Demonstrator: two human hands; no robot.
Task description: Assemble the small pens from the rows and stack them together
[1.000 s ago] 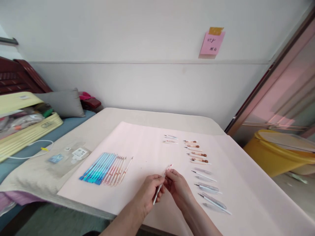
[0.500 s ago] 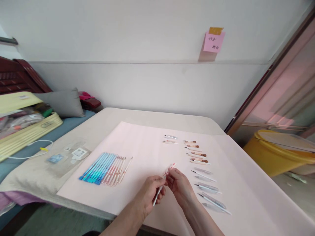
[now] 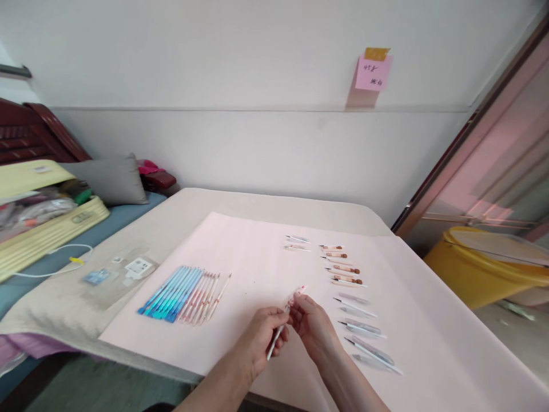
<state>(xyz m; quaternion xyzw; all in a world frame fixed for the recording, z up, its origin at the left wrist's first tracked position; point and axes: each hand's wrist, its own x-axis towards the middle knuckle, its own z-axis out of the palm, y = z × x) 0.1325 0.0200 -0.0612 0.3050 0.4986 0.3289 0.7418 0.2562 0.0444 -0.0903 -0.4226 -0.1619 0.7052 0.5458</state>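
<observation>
My left hand (image 3: pixel 263 333) is closed around a thin white pen refill (image 3: pixel 274 344), whose lower end sticks out below the fingers. Right beside it, my right hand (image 3: pixel 315 325) pinches a white pen barrel with a red pattern (image 3: pixel 301 290), slanting up to the right. The two pieces meet between my fingertips; whether one is inside the other is hidden. To the right lie brown-topped pen parts (image 3: pixel 345 269) and, closer to me, clear grey pen parts with white refills (image 3: pixel 362 327). A row of blue pens (image 3: pixel 174 294) and pink and cream pens (image 3: pixel 206 297) lies on the left.
A pale pink sheet (image 3: pixel 240 234) covers most of the table. Two more sets of pen parts (image 3: pixel 297 239) lie farther back. Clear plastic packaging (image 3: pixel 128 272) is at the left. Beyond the table stand a yellow tub (image 3: pixel 480 274) at right and a yellow box (image 3: pixel 51 232) at left.
</observation>
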